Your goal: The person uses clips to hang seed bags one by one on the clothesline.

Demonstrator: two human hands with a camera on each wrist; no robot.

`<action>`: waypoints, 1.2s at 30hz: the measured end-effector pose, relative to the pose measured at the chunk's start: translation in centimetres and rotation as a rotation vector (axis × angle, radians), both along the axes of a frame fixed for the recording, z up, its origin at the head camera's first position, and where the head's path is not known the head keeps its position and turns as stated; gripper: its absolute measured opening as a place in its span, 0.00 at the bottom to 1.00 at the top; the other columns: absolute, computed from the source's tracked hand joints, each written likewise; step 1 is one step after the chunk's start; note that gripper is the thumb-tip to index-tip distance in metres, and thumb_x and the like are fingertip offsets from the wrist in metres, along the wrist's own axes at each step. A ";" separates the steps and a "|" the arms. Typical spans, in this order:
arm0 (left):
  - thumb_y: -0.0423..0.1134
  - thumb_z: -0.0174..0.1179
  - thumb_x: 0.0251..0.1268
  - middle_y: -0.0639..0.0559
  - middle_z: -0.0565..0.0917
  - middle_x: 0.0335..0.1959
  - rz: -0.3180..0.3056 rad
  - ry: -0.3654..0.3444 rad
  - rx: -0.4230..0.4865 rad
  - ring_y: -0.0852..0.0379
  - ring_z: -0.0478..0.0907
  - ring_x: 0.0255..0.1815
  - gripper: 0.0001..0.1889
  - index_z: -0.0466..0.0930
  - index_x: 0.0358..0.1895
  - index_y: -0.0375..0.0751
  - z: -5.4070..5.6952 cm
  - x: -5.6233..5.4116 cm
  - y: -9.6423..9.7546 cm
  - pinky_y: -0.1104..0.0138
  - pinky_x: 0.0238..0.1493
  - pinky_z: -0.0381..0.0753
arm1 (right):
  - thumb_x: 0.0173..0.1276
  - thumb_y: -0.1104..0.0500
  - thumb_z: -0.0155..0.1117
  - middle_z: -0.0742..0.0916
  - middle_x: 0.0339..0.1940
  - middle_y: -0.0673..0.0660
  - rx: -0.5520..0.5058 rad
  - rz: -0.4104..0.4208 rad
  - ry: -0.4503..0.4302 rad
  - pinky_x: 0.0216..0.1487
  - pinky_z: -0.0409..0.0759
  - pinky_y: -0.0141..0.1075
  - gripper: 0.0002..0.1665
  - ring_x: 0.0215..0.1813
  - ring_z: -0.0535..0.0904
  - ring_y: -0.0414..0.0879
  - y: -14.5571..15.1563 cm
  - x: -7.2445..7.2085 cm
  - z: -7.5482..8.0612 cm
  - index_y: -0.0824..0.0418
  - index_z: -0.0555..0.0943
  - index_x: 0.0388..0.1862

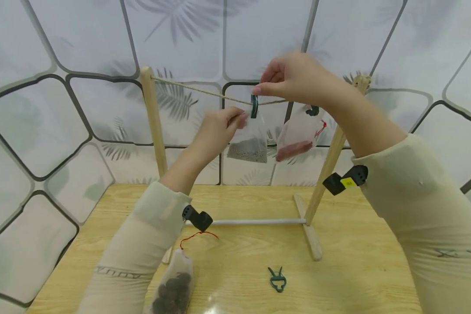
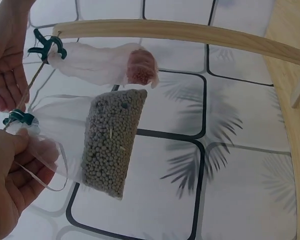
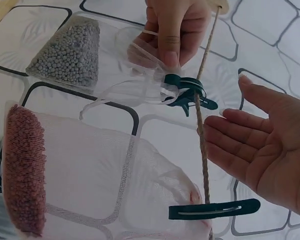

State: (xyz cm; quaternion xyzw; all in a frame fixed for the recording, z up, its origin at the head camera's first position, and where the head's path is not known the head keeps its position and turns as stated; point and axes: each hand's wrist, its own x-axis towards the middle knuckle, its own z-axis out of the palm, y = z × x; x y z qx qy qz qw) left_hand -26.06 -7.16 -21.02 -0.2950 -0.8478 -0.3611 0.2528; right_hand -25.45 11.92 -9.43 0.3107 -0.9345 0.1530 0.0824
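A sheer drawstring bag of grey pellets (image 1: pixel 248 150) hangs from a sagging rope (image 1: pixel 199 90), fastened by a dark green clip (image 3: pixel 187 90). My left hand (image 1: pixel 216 131) pinches the bag's gathered top between thumb and fingers, just below the clip; the white drawstring (image 2: pixel 65 165) loops past those fingers. Close to the clip is my right hand (image 3: pixel 262 137), its fingers extended and palm bare in the right wrist view. To the right, a mesh bag with reddish grains (image 1: pixel 294 149) hangs from the same rope by another green clip (image 3: pixel 215 209).
Wooden posts (image 1: pixel 154 126) hold the rope's ends, with a white rod (image 1: pixel 259 222) low between them. On the table (image 1: pixel 235 248) lie a spare green clip (image 1: pixel 278 280) and, beside my left sleeve, a bag of dark round pieces (image 1: pixel 173 288) with a red cord.
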 end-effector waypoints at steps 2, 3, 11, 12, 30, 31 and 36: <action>0.39 0.51 0.72 0.44 0.85 0.33 -0.003 -0.026 -0.021 0.53 0.81 0.34 0.12 0.81 0.42 0.34 -0.2 0.1 -0.2 0.65 0.35 0.77 | 0.67 0.43 0.59 0.87 0.38 0.57 0.028 -0.006 0.051 0.38 0.76 0.39 0.23 0.37 0.80 0.47 -0.1 0.4 -0.2 0.61 0.81 0.44; 0.39 0.51 0.72 0.44 0.85 0.33 -0.006 -0.040 -0.024 0.53 0.81 0.34 0.12 0.81 0.42 0.34 -0.2 0.2 -0.2 0.66 0.34 0.76 | 0.67 0.43 0.59 0.87 0.36 0.57 0.042 -0.002 0.077 0.36 0.75 0.38 0.22 0.35 0.79 0.46 -0.2 0.6 -0.4 0.61 0.81 0.42; 0.39 0.50 0.73 0.43 0.84 0.36 0.068 -0.175 -0.223 0.53 0.78 0.30 0.14 0.81 0.45 0.33 0.7 1.4 -0.7 0.64 0.35 0.76 | 0.69 0.55 0.60 0.85 0.32 0.60 0.116 0.140 0.352 0.39 0.79 0.44 0.14 0.34 0.81 0.51 0.3 2.1 -1.8 0.67 0.79 0.36; 0.39 0.50 0.73 0.43 0.84 0.36 0.079 -0.206 -0.258 0.53 0.77 0.31 0.14 0.81 0.45 0.33 0.9 1.6 -0.8 0.63 0.37 0.76 | 0.69 0.56 0.60 0.85 0.30 0.60 0.129 0.165 0.385 0.37 0.79 0.43 0.13 0.31 0.81 0.51 0.3 2.2 -1.9 0.67 0.79 0.35; 0.41 0.60 0.66 0.48 0.86 0.38 -0.077 -0.804 -0.693 0.56 0.83 0.33 0.12 0.84 0.47 0.40 -2.0 3.6 -4.3 0.64 0.38 0.81 | 0.75 0.53 0.48 0.66 0.13 0.46 0.422 0.312 -0.096 0.23 0.62 0.32 0.22 0.17 0.59 0.38 0.0 2.5 -7.5 0.55 0.68 0.17; 0.41 0.59 0.66 0.48 0.86 0.39 -0.088 -0.832 -0.702 0.57 0.83 0.33 0.13 0.83 0.49 0.39 -2.5 3.7 -4.5 0.65 0.38 0.81 | 0.74 0.53 0.49 0.66 0.13 0.46 0.443 0.331 -0.121 0.23 0.62 0.32 0.22 0.17 0.59 0.38 0.0 2.5 -8.2 0.55 0.69 0.18; 0.38 0.60 0.65 0.49 0.85 0.33 -0.130 -0.923 -0.732 0.59 0.81 0.29 0.10 0.84 0.45 0.38 -5.9 4.4 -5.6 0.68 0.34 0.81 | 0.72 0.54 0.52 0.71 0.15 0.45 0.479 0.415 -0.161 0.24 0.67 0.32 0.18 0.19 0.65 0.37 0.2 2.5 -11.5 0.57 0.75 0.21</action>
